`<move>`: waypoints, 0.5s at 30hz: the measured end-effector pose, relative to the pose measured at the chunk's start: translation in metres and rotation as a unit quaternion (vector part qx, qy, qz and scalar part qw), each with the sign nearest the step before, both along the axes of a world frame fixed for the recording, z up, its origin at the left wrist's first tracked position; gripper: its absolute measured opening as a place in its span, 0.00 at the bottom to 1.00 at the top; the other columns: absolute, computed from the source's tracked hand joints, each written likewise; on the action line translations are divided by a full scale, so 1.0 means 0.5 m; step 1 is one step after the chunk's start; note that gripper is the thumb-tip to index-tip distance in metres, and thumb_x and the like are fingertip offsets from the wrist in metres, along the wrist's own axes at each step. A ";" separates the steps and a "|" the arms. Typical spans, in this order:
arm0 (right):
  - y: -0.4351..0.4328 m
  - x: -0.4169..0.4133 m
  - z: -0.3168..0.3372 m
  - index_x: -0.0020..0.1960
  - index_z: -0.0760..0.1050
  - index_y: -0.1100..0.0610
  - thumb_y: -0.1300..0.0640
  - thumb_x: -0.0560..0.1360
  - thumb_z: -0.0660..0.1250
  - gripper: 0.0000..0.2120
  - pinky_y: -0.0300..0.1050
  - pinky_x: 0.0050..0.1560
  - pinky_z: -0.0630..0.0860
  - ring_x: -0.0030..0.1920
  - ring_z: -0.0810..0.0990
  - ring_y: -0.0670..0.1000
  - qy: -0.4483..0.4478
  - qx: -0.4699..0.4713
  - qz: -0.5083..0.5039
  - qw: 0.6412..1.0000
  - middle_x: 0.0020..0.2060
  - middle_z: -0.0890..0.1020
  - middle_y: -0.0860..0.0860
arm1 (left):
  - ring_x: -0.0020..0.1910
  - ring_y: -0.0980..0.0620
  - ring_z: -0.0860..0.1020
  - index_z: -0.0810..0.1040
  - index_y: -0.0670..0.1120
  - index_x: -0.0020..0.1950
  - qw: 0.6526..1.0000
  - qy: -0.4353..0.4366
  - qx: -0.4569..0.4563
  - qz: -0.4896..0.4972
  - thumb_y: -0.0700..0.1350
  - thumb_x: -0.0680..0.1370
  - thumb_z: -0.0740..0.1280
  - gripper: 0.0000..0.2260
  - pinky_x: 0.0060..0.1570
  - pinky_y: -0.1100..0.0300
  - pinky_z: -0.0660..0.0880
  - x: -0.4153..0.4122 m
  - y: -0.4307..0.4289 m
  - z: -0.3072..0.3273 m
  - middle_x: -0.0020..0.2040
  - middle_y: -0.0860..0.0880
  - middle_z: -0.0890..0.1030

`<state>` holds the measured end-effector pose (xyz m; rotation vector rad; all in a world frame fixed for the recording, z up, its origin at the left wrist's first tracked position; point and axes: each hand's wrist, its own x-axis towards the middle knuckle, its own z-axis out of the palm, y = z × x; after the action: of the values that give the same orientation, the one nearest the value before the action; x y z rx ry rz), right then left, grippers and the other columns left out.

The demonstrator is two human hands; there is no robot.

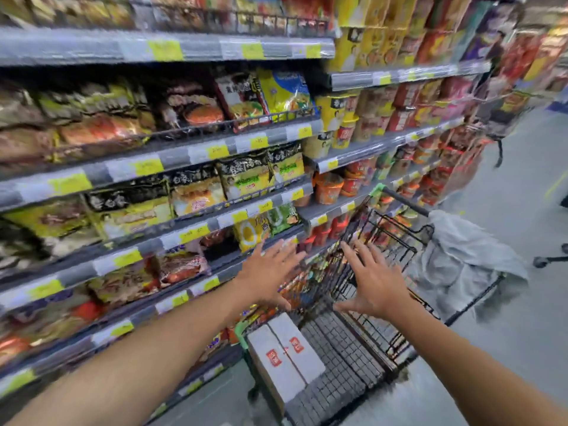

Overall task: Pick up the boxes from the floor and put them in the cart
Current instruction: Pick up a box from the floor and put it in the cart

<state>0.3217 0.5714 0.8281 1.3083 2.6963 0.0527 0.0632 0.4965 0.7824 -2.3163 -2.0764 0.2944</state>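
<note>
A black wire shopping cart point(396, 241) stands beside the shelves, low and right of centre. A white cardboard box point(284, 358) with red labels lies in its near left corner, against the cart wall. My left hand point(267, 272) is stretched out above the cart, fingers spread, holding nothing. My right hand point(373, 279) is also spread and empty, hovering over the cart's middle. Neither hand touches the box. No box on the floor is visible. The picture is blurred by motion.
Long store shelves point(184, 155) packed with noodle packets and cups run along the left, close to the cart. A grey cloth or bag point(461, 259) hangs over the cart's far end. Grey floor point(522, 186) opens to the right, with another trolley's wheel point(541, 261) there.
</note>
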 end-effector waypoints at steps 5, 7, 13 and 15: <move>-0.060 -0.092 0.041 0.80 0.26 0.42 0.14 0.60 0.58 0.65 0.74 0.74 0.60 0.83 0.40 0.57 -0.005 0.013 0.080 0.997 0.82 0.34 0.46 | 0.83 0.45 0.40 0.36 0.57 0.83 0.995 0.004 -0.012 0.094 0.78 0.67 0.68 0.59 0.78 0.33 0.43 -0.092 -0.159 0.038 0.84 0.52 0.39; -0.093 -0.140 0.051 0.79 0.25 0.42 0.14 0.61 0.57 0.64 0.74 0.75 0.58 0.83 0.39 0.56 -0.010 0.020 0.114 0.993 0.82 0.34 0.47 | 0.83 0.45 0.39 0.35 0.57 0.83 0.991 0.008 -0.014 0.132 0.78 0.67 0.67 0.59 0.78 0.34 0.41 -0.130 -0.228 0.052 0.84 0.52 0.38; -0.220 -0.302 0.050 0.80 0.27 0.43 0.14 0.60 0.58 0.65 0.74 0.76 0.55 0.83 0.43 0.57 -0.009 0.049 0.218 0.975 0.83 0.37 0.48 | 0.82 0.45 0.37 0.36 0.56 0.83 0.972 0.006 -0.002 0.235 0.76 0.69 0.68 0.57 0.78 0.38 0.38 -0.218 -0.468 0.068 0.84 0.51 0.37; -0.289 -0.367 0.043 0.81 0.28 0.43 0.14 0.60 0.59 0.66 0.73 0.76 0.55 0.83 0.44 0.57 -0.014 0.051 0.260 0.964 0.83 0.38 0.47 | 0.82 0.45 0.36 0.35 0.57 0.83 0.961 0.001 -0.005 0.278 0.76 0.69 0.68 0.57 0.78 0.37 0.39 -0.245 -0.573 0.065 0.84 0.51 0.36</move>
<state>0.1380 0.4267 0.8495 0.5749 2.9638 0.2651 -0.0593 0.2102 0.8150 -1.6799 -2.6872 0.3088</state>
